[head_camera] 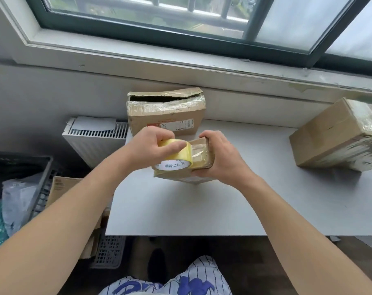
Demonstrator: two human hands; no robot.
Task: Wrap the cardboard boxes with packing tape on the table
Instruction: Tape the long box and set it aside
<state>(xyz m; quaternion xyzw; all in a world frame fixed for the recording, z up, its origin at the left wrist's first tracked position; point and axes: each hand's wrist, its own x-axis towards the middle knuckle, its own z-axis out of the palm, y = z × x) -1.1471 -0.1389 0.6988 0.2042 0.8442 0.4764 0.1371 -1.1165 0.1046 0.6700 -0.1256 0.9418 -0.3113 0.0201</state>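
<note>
A pale grey table [223, 209] fills the centre and right of the frame, its far edge against the wall below the window sill. At upper centre, a cardboard box with a torn-open top [166, 118] stands on it at the back, label facing forward. At the right edge sits a larger cardboard box [329, 137], wrapped in clear tape on its right part. The two are well apart.
</note>
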